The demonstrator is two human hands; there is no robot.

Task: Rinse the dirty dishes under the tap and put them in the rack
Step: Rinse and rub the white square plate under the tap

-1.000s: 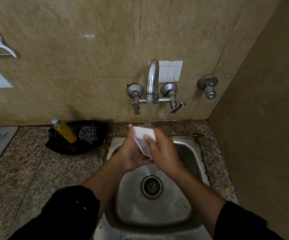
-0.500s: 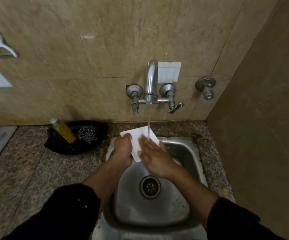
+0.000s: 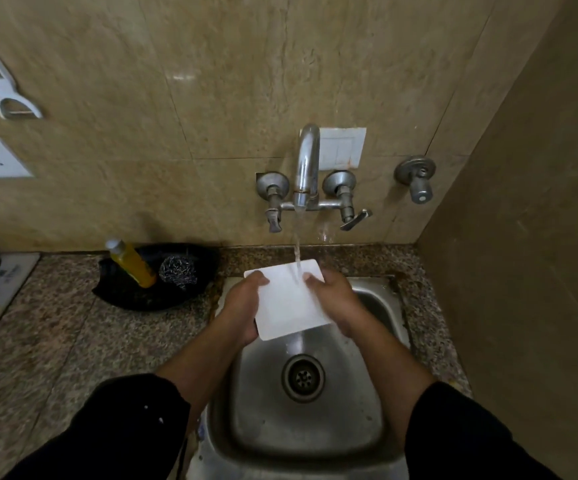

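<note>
Plate (image 3: pixel 291 301) tilted under tap (image 3: pixel 306 157) stream over sink (image 3: pixel 315 427), mid-rinse; left hand (image 3: pixel 242 306), right hand (image 3: pixel 338 301) each clamped on side edge. Racking still to do; rack not in view

**Dim, Warm Light**

Soft light is glinting off the wall tile (image 3: pixel 183 77) and the tap (image 3: pixel 307 161). The white plate (image 3: pixel 287 303) is showing brightest, the sleeves (image 3: pixel 107 434) are lying in deep shadow, and the frame edges are bending and blurring.
</note>
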